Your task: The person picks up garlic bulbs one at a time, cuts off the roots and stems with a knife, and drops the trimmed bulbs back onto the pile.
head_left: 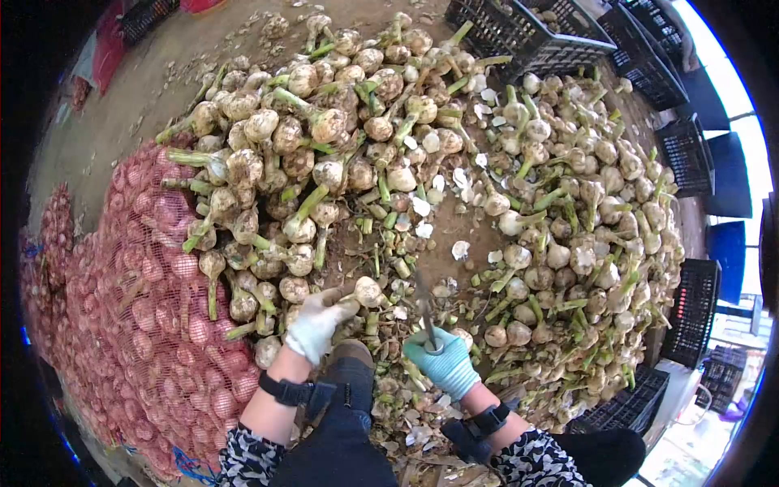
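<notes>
White fabric, smudged with dirt, covers the left hand, and I see its fingers reaching inward with a pale garlic bulb at their tips. I read that as a light pinch, though the thumb's contact is too unclear from here for me to be sure. The bulb sits between the hands, slightly ahead of them, above a litter of cut stem pieces. In its teal glove, the right hand is closed around a slim metal tool, whose dark, blurred blade points away from the wearer, near the bulb but apart from it. Between the wrists I make out a shoe and a dark trouser leg.

Ahead of the left hand, I have a heap of untrimmed garlic with thick green stalks; left of that hand, a red mesh sack bulges with bulbs. Beyond and to the right of the right hand spreads a second heap of garlic, many stems short. White skin scraps lie on the brown ground between the heaps. Black plastic crates stand along the far right, past the second heap.
</notes>
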The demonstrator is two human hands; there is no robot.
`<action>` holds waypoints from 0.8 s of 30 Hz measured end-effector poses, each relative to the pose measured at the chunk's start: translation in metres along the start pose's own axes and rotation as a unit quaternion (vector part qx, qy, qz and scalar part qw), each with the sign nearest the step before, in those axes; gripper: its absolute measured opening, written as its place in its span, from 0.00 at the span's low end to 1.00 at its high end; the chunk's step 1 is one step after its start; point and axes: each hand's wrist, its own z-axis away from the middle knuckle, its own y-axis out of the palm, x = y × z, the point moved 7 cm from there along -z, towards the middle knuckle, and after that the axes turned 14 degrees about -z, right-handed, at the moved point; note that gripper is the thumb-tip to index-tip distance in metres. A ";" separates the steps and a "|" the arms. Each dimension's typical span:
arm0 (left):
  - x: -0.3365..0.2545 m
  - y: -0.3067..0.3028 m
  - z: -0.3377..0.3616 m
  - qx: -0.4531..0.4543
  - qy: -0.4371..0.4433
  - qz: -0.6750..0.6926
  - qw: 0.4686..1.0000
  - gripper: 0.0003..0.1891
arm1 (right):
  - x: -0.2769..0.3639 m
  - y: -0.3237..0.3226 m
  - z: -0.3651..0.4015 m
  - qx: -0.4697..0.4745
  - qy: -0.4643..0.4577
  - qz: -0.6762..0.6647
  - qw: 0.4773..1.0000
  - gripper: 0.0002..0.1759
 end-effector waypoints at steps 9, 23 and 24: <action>-0.039 0.027 0.035 0.047 0.326 -0.024 0.944 0.18 | 0.075 0.034 0.010 0.153 -0.182 0.437 0.867 0.09; -0.026 0.014 0.041 -0.136 0.341 -0.176 0.913 0.25 | 0.086 0.030 0.010 0.149 -0.156 0.456 0.864 0.08; -0.034 0.018 0.044 -0.074 0.304 -0.102 0.944 0.23 | 0.075 0.020 0.003 0.116 -0.140 0.447 0.876 0.10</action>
